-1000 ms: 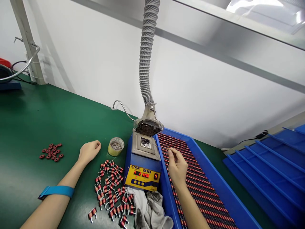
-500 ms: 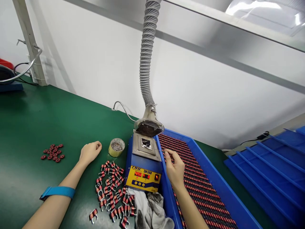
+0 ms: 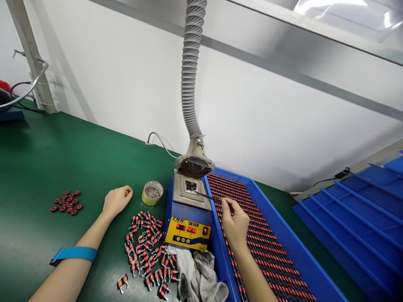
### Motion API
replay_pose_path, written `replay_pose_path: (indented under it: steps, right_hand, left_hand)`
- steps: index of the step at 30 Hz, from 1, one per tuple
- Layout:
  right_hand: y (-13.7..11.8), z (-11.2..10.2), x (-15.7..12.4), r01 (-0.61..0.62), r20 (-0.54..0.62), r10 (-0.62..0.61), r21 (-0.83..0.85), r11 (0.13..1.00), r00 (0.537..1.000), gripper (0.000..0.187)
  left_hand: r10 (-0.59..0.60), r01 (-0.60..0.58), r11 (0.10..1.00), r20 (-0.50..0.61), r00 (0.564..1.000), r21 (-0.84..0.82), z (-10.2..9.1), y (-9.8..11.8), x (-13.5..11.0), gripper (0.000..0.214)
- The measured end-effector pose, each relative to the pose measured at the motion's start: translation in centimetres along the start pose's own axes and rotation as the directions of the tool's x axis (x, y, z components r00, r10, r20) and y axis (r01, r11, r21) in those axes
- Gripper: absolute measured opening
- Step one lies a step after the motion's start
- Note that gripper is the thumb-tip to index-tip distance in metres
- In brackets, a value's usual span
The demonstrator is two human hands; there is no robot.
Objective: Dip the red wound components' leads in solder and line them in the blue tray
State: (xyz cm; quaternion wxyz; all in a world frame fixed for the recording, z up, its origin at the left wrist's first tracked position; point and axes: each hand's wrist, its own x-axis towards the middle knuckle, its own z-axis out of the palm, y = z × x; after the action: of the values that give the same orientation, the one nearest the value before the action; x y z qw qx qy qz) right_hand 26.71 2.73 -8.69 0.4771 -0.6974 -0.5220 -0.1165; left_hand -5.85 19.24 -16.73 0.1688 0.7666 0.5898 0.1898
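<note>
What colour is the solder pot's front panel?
The front panel is mostly yellow, partly dark blue, in the head view.

1 tub (image 3: 148, 201) left of solder pot (image 3: 190, 213), 1 tray (image 3: 285, 233) right.

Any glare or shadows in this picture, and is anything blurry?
Head view: glare streaks the glossy sheet at upper right; head view: a soft shadow falls on the white wall beside the post; head view: the right hand and its thin rod show no obvious motion blur, but the bits in the roll are too small to identify.
</note>
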Motion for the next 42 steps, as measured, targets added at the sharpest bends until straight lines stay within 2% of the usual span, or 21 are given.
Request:
replay_pose_path:
  steps: [7, 14, 30, 37, 42]
  right_hand:
    - [-0.6, 0.7, -0.2, 0.049, 0.035, -0.050, 0.043, 0.998, 0.998, 0.027]
    - [-1.3, 1.1, -0.2, 0.207, 0.024, -0.208, 0.032, 0.978, 0.978, 0.021]
    - [-1.9, 0.7, -0.1, 0.373, 0.031, -0.373, 0.003, 0.928, 0.927, 0.015]
    - [-2.0, 1.2, -0.2, 0.404, 0.036, -0.403, -0.012, 0.915, 0.914, 0.015]
    - [-2.1, 0.8, -0.2, 0.459, 0.033, -0.458, -0.039, 0.888, 0.888, 0.016]
  left_hand:
    - [0.000, 0.000, 1.000, -0.012, 1.000, 0.008, 0.0, 0.0, 0.1, 0.024]
    - [0.004, -0.004, 1.000, -0.023, 1.000, 0.008, 0.1, -0.1, 0.1, 0.022]
    - [0.011, -0.011, 1.000, -0.026, 1.000, -0.003, 0.3, -0.2, 0.2, 0.023]
    - [0.005, -0.005, 1.000, -0.020, 1.000, 0.002, 0.2, -0.2, 0.2, 0.024]
    - [0.004, -0.003, 1.000, -0.017, 1.000, 0.003, 0.2, -0.2, 0.2, 0.023]
